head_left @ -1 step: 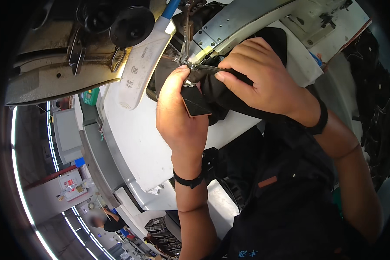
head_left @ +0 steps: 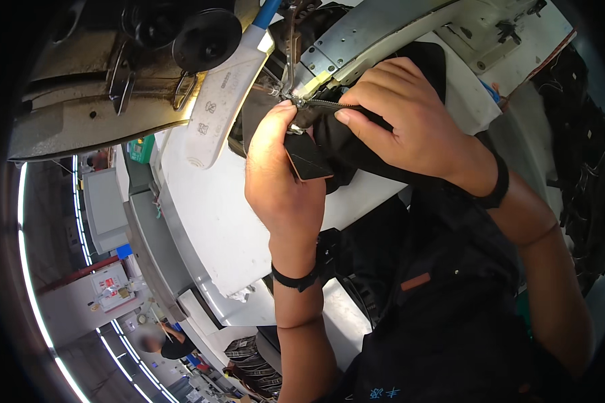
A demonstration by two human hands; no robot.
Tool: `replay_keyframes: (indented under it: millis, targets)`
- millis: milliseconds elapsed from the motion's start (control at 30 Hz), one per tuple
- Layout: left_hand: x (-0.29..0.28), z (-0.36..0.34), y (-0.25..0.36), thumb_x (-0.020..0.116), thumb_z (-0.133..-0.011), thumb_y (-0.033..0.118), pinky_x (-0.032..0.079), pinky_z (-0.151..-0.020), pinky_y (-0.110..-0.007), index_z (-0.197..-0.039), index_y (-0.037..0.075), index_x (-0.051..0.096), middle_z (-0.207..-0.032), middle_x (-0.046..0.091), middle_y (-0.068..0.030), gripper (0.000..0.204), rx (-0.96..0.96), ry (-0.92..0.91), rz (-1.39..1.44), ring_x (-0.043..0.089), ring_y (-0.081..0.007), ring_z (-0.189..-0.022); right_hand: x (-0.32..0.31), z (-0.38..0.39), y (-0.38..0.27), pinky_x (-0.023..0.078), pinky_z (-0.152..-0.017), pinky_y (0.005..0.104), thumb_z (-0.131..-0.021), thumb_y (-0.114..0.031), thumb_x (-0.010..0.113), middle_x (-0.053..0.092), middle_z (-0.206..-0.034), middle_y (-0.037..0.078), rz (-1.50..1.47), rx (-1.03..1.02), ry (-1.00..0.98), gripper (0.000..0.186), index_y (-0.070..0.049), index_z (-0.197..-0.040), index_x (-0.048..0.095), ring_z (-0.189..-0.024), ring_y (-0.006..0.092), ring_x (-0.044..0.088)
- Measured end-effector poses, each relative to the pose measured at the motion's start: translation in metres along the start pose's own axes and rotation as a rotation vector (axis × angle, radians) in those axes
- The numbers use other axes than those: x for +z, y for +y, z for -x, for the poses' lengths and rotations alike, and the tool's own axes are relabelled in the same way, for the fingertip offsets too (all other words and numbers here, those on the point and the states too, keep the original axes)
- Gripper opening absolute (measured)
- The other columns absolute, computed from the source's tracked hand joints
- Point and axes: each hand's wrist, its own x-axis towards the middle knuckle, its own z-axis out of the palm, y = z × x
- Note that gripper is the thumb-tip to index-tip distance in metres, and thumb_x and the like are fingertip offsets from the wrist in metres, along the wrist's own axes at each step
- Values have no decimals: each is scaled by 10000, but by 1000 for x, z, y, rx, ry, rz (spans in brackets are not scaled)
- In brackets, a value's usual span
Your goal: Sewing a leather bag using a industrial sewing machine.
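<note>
Between the thumb and index finger of my right hand (head_left: pixel 410 117) is the toothed edge of a black zipper (head_left: pixel 326 105), drawn out to the right of the presser foot (head_left: pixel 297 101). My left hand (head_left: pixel 286 178) is closed on the dark fabric piece (head_left: pixel 308 119), its thumb tip right beside the foot and its other fingers hidden underneath. A shiny metal fitting (head_left: pixel 294 129) and a black flap with a tan edge (head_left: pixel 309 158) stick out next to that thumb. More black fabric (head_left: pixel 356 149) hangs below the zipper, under my right hand.
The sewing machine's narrow metal bed (head_left: pixel 356 43) runs toward the upper right. A white lamp (head_left: pixel 223 107) and the dark machine head (head_left: pixel 141 87) crowd the upper left. A white table (head_left: pixel 212 221) lies below. Dark cloth (head_left: pixel 585 154) is piled at right; a person (head_left: pixel 175 344) works farther off.
My left hand and the tan-edged flap have shifted very slightly to the right. My right hand stays nearly where it was, still pinching the zipper.
</note>
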Motion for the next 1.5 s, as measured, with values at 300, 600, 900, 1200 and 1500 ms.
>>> replay_keyframes:
  millis: [300,600,900,1200,1500]
  targets:
    - [13,18,10,686,-895,-60,541,-959,-384,-1245,0,696,-1195,700,-141,356,22,126,-120,675,-299,-1109,-4,7,7,427,-875,382,-928,-191,693,660,-893,40,108,43,-75,119,-79,-969,695,-896,239,622]
    - [19,21,3,750,-872,-51,551,-964,-347,-1181,-2,647,-1165,724,-145,329,-4,209,66,710,-250,-1069,-5,3,9,436,-848,382,-897,-127,718,660,-895,37,98,-60,0,100,-75,-979,692,-884,239,619]
    - [11,10,-1,768,-878,-10,565,-941,-354,-1160,-36,652,-1143,736,-169,305,-104,167,201,725,-261,-1043,-10,-1,1,450,-855,387,-897,-114,703,656,-895,44,95,-11,-17,76,-65,-954,689,-876,247,620]
    - [12,4,-7,759,-874,-65,571,-924,-305,-1164,8,651,-1142,739,-131,318,-89,171,183,721,-193,-1041,-13,-16,-1,454,-857,411,-896,-103,669,654,-884,66,83,-24,27,44,-66,-919,667,-882,280,623]
    - [13,4,-12,762,-879,-37,577,-913,-303,-1151,-11,654,-1147,740,-136,293,-93,167,175,729,-193,-1031,-11,-17,-1,458,-855,405,-895,-113,669,667,-876,74,65,12,19,57,-64,-923,664,-880,289,633]
